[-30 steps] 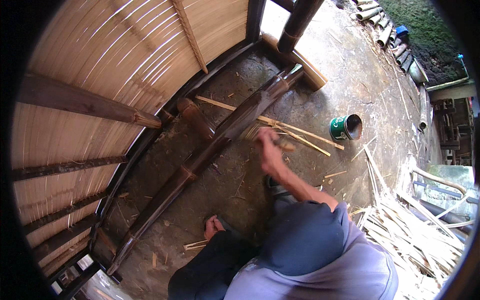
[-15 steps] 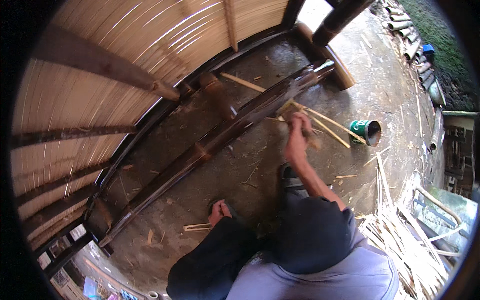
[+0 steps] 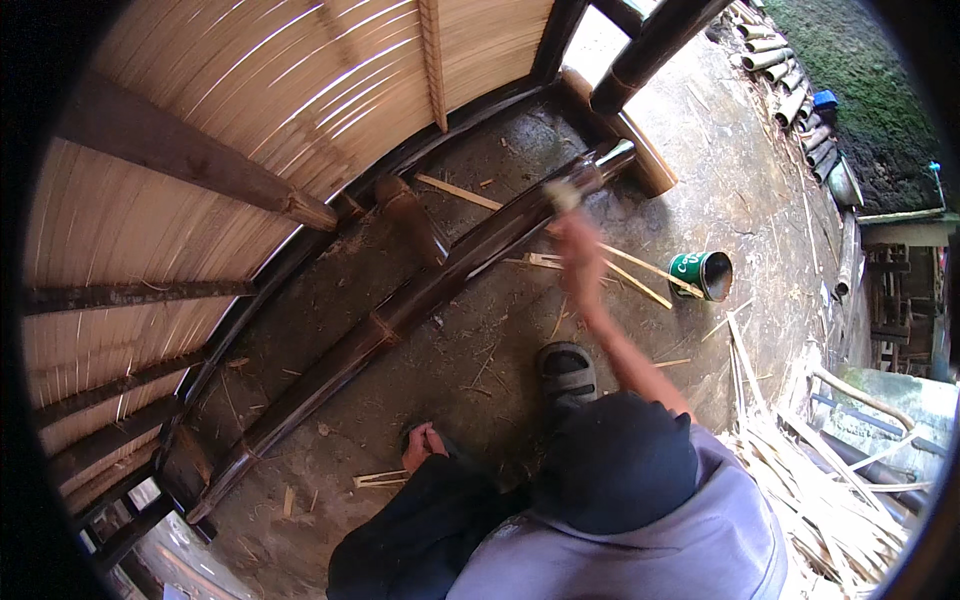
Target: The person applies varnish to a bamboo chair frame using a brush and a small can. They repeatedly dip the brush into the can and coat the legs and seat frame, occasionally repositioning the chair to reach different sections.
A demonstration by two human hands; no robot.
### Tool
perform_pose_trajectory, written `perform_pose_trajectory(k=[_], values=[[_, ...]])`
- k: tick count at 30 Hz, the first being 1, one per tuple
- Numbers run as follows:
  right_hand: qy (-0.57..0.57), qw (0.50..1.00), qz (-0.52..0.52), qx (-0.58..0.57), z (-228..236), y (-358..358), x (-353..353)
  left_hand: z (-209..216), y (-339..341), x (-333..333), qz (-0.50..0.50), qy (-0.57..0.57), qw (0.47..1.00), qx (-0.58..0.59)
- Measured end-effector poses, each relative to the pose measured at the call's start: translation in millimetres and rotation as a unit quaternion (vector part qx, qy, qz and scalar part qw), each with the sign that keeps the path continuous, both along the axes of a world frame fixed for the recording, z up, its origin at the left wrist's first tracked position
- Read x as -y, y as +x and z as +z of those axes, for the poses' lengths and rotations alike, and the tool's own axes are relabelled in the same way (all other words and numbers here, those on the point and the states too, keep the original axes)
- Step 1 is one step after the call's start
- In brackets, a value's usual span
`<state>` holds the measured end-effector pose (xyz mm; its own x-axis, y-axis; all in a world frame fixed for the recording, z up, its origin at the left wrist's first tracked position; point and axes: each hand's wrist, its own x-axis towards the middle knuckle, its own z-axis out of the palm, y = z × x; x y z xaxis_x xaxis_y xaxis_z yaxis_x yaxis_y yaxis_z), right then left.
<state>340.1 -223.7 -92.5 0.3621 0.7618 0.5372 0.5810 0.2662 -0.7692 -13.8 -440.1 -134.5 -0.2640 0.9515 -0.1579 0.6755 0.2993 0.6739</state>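
My right hand (image 3: 578, 240) reaches forward, shut on a pale-bristled brush (image 3: 562, 194) that is blurred by motion. The brush tip is at the far upper end of a long dark glossy bamboo pole (image 3: 400, 315). This pole lies diagonally on the ground in front of me. My left hand is out of sight. Below the pole I see my sandalled foot (image 3: 566, 371) and my other foot (image 3: 424, 446).
A green can (image 3: 704, 274) lies on its side to the right of the pole. Split bamboo strips (image 3: 830, 480) are piled at the lower right. A slatted bamboo wall (image 3: 250, 110) with dark posts rises to the left. Thin splints (image 3: 640, 268) litter the ground.
My right hand has moved with the brush up along the pole toward its far end. The view has shifted, so the pole sits more to the centre.
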Motion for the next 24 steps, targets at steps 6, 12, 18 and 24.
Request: perform_pose_trajectory(k=[6,12,18,24], values=[[-0.127,0.946,0.281,-0.096,19,-57,30,21,3,-5,0.016,-0.015,1.0,0.019],[-0.095,0.994,0.047,-0.028,21,0,5,-6,0,3,0.006,-0.03,0.999,0.013],[-0.284,0.903,0.322,0.019,73,-21,-32,14,0,2,0.036,-0.022,0.998,0.036],[-0.356,0.844,0.105,0.387,101,126,-120,23,10,-13,0.012,0.003,1.0,0.002]])
